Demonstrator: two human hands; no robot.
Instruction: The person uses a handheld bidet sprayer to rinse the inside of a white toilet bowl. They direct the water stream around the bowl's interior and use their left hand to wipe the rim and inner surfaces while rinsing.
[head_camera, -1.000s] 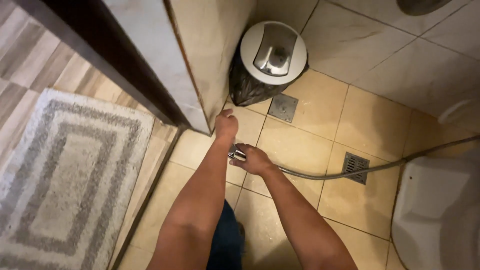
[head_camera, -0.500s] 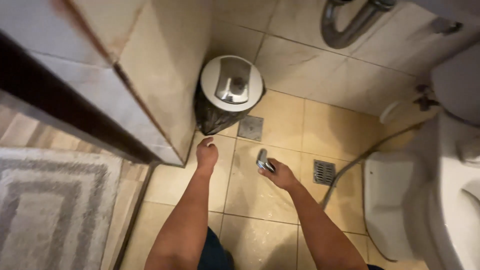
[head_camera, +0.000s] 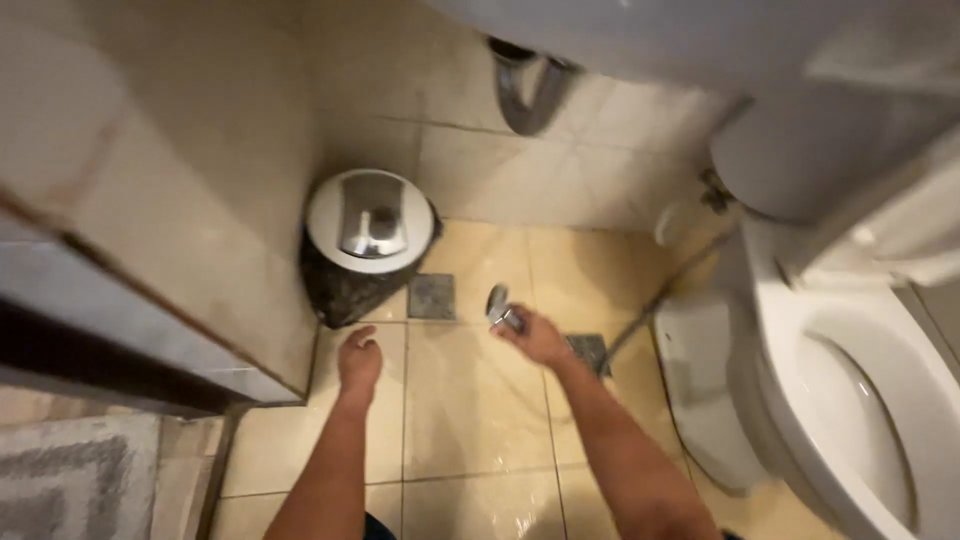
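Note:
My right hand (head_camera: 537, 338) grips a chrome hand-held sprayer head (head_camera: 497, 303), held out over the beige tiled floor (head_camera: 470, 420). Its hose (head_camera: 640, 315) trails right toward the toilet base. My left hand (head_camera: 358, 361) hangs loose with the fingers slightly curled, holding nothing, close to the wall corner and just below a small round bin (head_camera: 370, 225) with a white and chrome lid and a dark liner.
A white toilet (head_camera: 850, 400) with its seat down fills the right side. Two square floor drains (head_camera: 432, 297) lie near the sprayer. A sink trap pipe (head_camera: 525, 95) hangs at the back wall. A grey bath mat (head_camera: 75, 480) lies outside the doorway, lower left.
The view has swung right and up, bringing the toilet and sink pipe into sight. My right hand has moved the sprayer further forward; my left hand has come off the wall corner.

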